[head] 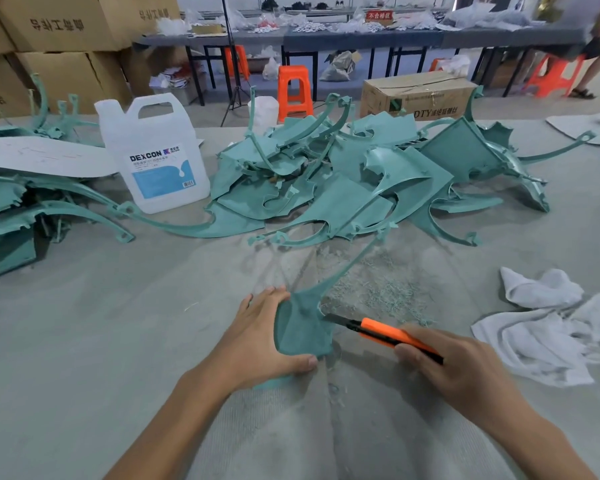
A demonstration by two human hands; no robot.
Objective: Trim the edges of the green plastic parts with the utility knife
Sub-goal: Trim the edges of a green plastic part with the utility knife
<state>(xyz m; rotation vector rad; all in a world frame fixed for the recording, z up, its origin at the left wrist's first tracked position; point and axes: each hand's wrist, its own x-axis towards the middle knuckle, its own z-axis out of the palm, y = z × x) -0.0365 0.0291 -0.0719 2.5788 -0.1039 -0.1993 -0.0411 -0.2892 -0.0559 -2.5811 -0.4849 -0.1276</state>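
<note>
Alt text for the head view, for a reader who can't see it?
The left hand holds a green part while the right hand grips an orange knife, blade at the part's right edge. Beyond are a pile of green parts and a white jug; white rags lie at right.

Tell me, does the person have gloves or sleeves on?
No gloves at all! The left hand and right hand are both bare, and so are the forearms, as far as the picture shows. No sleeves, watch, rings or bracelets can be seen.
</note>
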